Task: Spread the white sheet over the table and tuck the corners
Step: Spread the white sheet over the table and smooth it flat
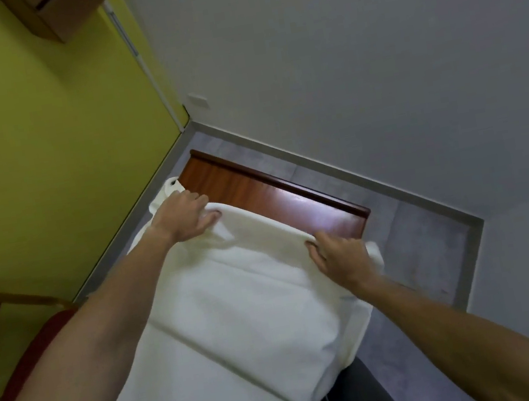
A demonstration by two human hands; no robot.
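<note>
The sheet (238,308) lies along the worktop (254,188) from my near side up to a rolled far edge, and beyond that edge a strip of red-brown wood shows bare. My left hand (182,216) sits on the far-left end of that edge, its fingers (212,216) curled down into the fold and gripping the cloth; a loose end of sheet pokes out past the knuckles at the worktop's corner. My right hand (343,259) is at the far-right end, with fingers bent over the rolled edge and gripping it, and a bunch of cloth sticks out just beside the hand over the worktop's side. Between the two hands the edge runs as a soft ridge. On the right the sheet hangs over the side. Grey floor (419,245) surrounds the worktop, a yellow wall (37,132) stands to the left, and a red chair (29,362) is near my left forearm.
</note>
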